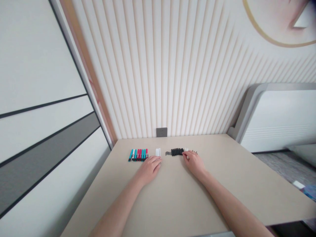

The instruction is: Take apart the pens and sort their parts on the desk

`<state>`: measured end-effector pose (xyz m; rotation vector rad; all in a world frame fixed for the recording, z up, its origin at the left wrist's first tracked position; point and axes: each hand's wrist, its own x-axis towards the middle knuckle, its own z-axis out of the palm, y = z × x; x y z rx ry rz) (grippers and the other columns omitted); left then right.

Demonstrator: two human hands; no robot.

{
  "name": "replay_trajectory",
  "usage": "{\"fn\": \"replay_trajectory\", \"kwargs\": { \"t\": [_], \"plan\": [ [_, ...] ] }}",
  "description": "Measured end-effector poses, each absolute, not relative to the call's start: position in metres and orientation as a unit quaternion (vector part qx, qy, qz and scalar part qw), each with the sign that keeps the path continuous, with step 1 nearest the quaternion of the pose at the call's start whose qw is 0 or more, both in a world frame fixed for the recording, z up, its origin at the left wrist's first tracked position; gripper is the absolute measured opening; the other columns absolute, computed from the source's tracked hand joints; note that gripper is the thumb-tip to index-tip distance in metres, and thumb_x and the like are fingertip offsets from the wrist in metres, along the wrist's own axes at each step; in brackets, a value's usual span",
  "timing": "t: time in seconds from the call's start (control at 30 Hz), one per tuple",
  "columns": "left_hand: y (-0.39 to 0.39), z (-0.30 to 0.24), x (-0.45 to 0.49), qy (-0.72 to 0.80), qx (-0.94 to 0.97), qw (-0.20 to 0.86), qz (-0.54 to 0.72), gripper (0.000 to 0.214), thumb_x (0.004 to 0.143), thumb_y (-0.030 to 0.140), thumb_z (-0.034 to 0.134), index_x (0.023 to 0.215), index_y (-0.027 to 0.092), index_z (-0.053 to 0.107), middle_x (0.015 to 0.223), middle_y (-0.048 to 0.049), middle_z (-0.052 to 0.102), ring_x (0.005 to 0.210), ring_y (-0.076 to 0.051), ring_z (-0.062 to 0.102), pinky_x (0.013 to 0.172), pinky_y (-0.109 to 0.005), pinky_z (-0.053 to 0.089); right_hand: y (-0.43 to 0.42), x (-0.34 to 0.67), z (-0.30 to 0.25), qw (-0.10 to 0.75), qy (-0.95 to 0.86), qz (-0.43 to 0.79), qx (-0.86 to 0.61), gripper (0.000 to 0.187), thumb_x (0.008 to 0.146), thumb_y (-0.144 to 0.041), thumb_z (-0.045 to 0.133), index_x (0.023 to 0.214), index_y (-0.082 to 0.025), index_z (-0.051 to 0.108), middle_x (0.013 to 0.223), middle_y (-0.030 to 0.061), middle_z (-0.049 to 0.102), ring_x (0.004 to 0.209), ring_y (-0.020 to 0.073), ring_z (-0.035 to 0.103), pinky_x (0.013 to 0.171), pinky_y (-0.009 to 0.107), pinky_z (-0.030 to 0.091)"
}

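My left hand (149, 168) rests over the table at the near end of a short row of slim white sticks (158, 151). Its fingers are bent together, and what they hold, if anything, is hidden. With thumb and forefinger pinched, my right hand (194, 162) touches the right end of a row of short black tubes (177, 151); anything between the fingertips is too small to name. Small grey metal pieces (168, 153) lie between the two hands. Left of my left hand are several blue, pink and white pen-like barrels (138, 154) with black ends, laid side by side.
Small white pieces (186, 149) and small metallic tips (195, 152) lie partly behind my right hand. The beige table (172, 197) meets a ribbed wall with a dark socket (161, 132). A cabinet (37, 148) stands left, a bed headboard (276, 115) right.
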<state>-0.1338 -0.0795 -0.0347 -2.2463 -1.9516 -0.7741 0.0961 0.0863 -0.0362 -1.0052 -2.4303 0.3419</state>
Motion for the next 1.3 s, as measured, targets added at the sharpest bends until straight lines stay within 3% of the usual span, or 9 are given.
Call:
{"fn": "replay_trajectory", "kwargs": {
  "t": [0.2,0.37,0.7,1.3],
  "plan": [
    [-0.099,-0.016,-0.132,-0.635,-0.731,0.011,-0.250,0.032,0.099,0.026,0.041,0.124,0.023,0.060,0.112,-0.0064,0.069,0.105,-0.021,0.062,0.097,-0.038,0.048,0.062,0.091,-0.031,0.260,-0.914,0.228,-0.214,0.030,0.096,-0.028,0.041,0.105,-0.020,0.069,0.102,0.0071,0.072,0.094,0.0202,0.065,0.085,0.031,0.048],
    [-0.103,-0.012,-0.132,-0.642,-0.730,0.003,-0.235,0.032,0.099,0.025,0.040,0.123,0.023,0.061,0.113,-0.0059,0.070,0.104,-0.020,0.064,0.094,-0.036,0.050,0.047,0.087,-0.025,0.208,-0.925,0.285,-0.142,0.028,0.094,-0.024,0.044,0.104,-0.022,0.070,0.102,0.0053,0.073,0.092,0.0191,0.067,0.084,0.029,0.049],
    [-0.102,-0.012,-0.133,-0.644,-0.731,-0.002,-0.226,0.032,0.098,0.025,0.040,0.118,0.022,0.065,0.107,-0.0060,0.072,0.099,-0.020,0.065,0.092,-0.035,0.051,0.046,0.089,-0.010,0.173,-0.917,0.323,-0.156,0.030,0.095,-0.028,0.043,0.082,-0.020,0.068,0.080,0.0019,0.070,0.074,0.0160,0.062,0.068,0.023,0.045],
    [-0.100,-0.020,-0.135,-0.638,-0.738,-0.008,-0.219,0.029,0.098,0.024,0.042,0.111,0.023,0.068,0.105,-0.0047,0.072,0.095,-0.019,0.065,0.088,-0.033,0.050,0.047,0.089,-0.011,0.170,-0.911,0.338,-0.166,0.032,0.095,-0.032,0.043,0.081,-0.018,0.068,0.081,0.0024,0.071,0.075,0.0170,0.063,0.071,0.025,0.046]
  ]
}}
